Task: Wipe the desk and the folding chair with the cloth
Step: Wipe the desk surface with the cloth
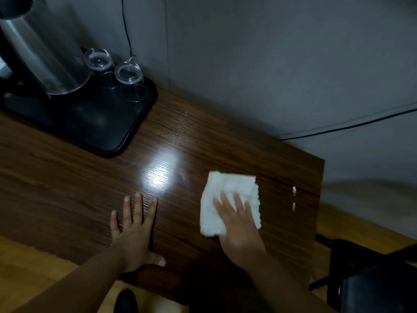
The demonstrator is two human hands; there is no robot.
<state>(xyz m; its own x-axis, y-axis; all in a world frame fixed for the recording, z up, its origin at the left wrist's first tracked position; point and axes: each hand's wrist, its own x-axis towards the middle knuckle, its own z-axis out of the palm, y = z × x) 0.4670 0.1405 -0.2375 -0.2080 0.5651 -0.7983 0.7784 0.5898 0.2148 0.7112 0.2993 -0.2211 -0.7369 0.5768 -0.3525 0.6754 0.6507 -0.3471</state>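
Left hand: flat, palm down on the desk, near its front edge. Four fingers straight and spread, pointing toward the desk's far edge; thumb splayed out to the right along the front edge. Forearm bare, running back off the front edge toward the lower left.

Right hand: palm down, pressing the cloth flat to the desk, nearer the desk's right end. Fingers extended and slightly apart, lying on the cloth's near half; thumb hidden. Forearm bare, leaving over the front edge to the lower right. Hands well apart.
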